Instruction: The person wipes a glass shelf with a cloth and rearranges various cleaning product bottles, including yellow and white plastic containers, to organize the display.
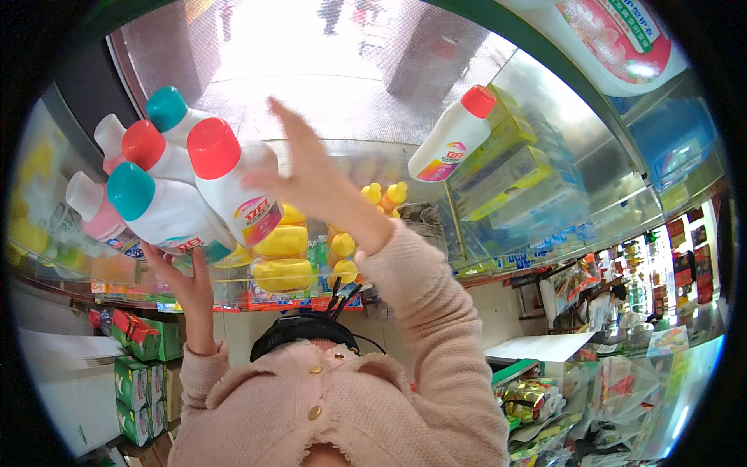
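Note:
On the glass counter at the left stands a cluster of white detergent bottles. My left hand (185, 280) is at the lower front of a teal-capped bottle (175, 210), its thumb and fingers spread about the label. Just right of a red-capped bottle (236, 187), my right hand (297, 169) is raised and blurred, fingers apart with nothing in them. Behind these are another red-capped bottle (146, 146) and another teal-capped bottle (169, 111). Pink bottles with white caps (96, 213) flank the group. A single red-capped bottle (452, 140) stands apart at the right.
Inside the glass counter (356, 146) are yellow-capped bottles (283, 274) and yellow boxes (513, 175). A large white bottle with a pink label (624, 46) is at the upper right. Green cartons (137, 382) are stacked at the lower left. Plastic-wrapped goods (531, 400) lie at the lower right.

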Tool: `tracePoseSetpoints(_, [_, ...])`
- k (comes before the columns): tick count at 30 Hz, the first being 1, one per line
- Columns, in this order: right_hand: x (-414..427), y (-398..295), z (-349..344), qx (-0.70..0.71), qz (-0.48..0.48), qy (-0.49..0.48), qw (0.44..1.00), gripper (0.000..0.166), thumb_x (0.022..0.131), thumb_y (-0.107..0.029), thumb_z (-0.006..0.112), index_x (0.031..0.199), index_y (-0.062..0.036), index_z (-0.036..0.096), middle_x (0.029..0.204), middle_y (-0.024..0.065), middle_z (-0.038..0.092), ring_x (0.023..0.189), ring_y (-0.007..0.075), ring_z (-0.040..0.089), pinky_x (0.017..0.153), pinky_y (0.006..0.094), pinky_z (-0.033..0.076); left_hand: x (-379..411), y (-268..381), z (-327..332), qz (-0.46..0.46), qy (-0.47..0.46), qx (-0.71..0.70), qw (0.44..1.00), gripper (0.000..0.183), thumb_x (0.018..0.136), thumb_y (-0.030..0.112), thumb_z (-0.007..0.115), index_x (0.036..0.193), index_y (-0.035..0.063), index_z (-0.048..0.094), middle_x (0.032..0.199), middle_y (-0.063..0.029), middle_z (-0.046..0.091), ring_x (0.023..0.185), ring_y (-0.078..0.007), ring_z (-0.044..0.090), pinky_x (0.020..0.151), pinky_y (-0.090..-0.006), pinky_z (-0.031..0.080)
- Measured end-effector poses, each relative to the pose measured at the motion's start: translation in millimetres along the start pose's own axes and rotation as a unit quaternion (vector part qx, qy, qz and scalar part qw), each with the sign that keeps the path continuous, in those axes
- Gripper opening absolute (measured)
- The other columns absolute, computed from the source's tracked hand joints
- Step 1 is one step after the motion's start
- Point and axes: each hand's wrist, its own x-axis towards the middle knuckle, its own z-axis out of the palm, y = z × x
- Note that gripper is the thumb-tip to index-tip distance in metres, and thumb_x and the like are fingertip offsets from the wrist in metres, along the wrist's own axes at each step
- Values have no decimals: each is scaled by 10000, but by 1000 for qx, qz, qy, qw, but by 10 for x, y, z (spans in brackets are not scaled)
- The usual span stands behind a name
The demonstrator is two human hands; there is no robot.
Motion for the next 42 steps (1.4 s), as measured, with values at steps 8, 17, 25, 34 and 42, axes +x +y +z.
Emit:
tracePoseSetpoints(8, [-306,828,-1723,-307,93,449,834,819,729,-248,710,1296,115,245,1196,271,444,1134,381,434,959,431,339,-32,-74,-4,22,1,-7,1000,782,814,59,613,1398,-7,96,1374,-194,271,1242,-282,322,993,-395,293])
tracePoseSetpoints(17, [-396,1117,-1758,-385,152,308,856,703,646,-263,752,1160,57,392,1100,218,450,1036,371,441,918,446,355,-7,-25,-3,11,-1,-21,1000,787,814,65,615,1389,-28,86,1372,-199,279,1251,-280,316,989,-394,287])
tracePoseSetpoints(25, [-356,591,-1426,-233,18,242,942,626,604,-167,769,1112,-4,440,1043,165,466,994,333,471,881,416,379,-29,-73,6,12,11,5,1000,793,798,58,618,1384,-39,91,1358,-214,300,1236,-284,338,1004,-396,278])
tracePoseSetpoints(34, [-338,-1,-533,-2,19,74,997,673,571,-190,794,1122,-18,448,1052,144,473,984,299,494,862,383,413,-21,-7,-15,5,4,11,1000,806,782,30,626,1378,-55,89,1349,-222,307,1224,-283,353,999,-390,287])
tracePoseSetpoints(42, [-371,-315,68,-29,-61,91,994,733,546,-153,802,1168,-14,441,1096,132,457,1071,293,413,910,395,356,-83,61,-6,73,18,138,988,843,760,88,670,1376,-41,109,1383,-255,217,1268,-334,271,1019,-415,248])
